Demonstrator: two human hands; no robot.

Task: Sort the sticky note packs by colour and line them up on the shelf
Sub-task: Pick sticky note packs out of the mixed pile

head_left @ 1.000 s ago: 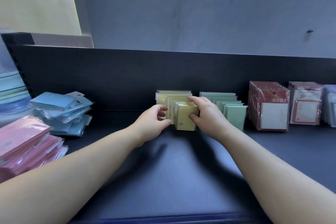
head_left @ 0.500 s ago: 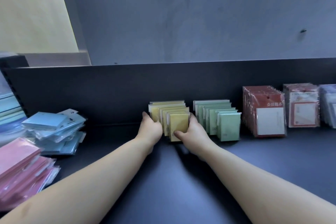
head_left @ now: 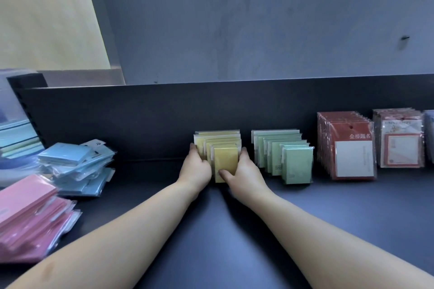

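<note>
- Since a second ago, the right hand (head_left: 242, 171) has come off the top of the front pack and the left hand (head_left: 196, 169) has left its place in front; both are now flanking the yellow row (head_left: 220, 145).
- The shelf (head_left: 211, 237) is carrying everything noted; both forearms are reaching across it towards the yellow row.
- A pink pile (head_left: 25, 213) is lying loosely stacked, well to the left of the yellow row and nearer the viewer.
- The left hand is cupping the yellow row's left flank, fingers running back along it.
- The right hand is grasping the yellow row's right flank, thumb lying across the front pack's face.
- The yellow row is standing upright, packs one behind another, back end towards the dark back panel (head_left: 141, 119).
- A blue pile (head_left: 75, 166) is sitting untidily, well left of the yellow row.
- A green row (head_left: 288, 155) is standing upright just right of the yellow row, not touching it.
- Red packs (head_left: 347, 148) are standing further right of the yellow row, beyond the green row.
</note>
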